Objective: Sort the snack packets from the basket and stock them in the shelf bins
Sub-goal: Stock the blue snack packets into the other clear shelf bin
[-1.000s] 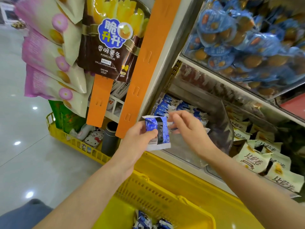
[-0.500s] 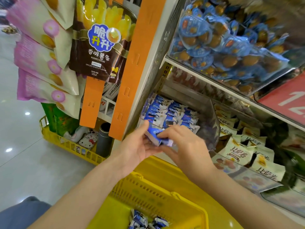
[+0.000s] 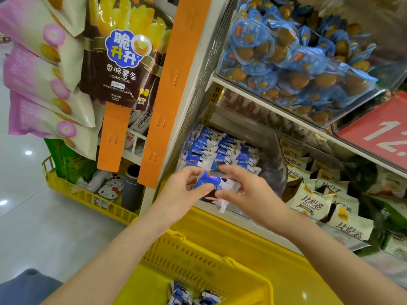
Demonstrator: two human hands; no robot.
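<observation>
so left hand [image 3: 180,191] and right hand [image 3: 250,191] both have a pinching grip on the blue packet [image 3: 210,183] at the front lip of the clear bin [image 3: 278,172], tipped flatter than a second ago, with open room by the bin's right wall

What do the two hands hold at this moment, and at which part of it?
Both hold a blue-and-white snack packet. The left hand pinches its left end and the right hand pinches its right end.
</observation>
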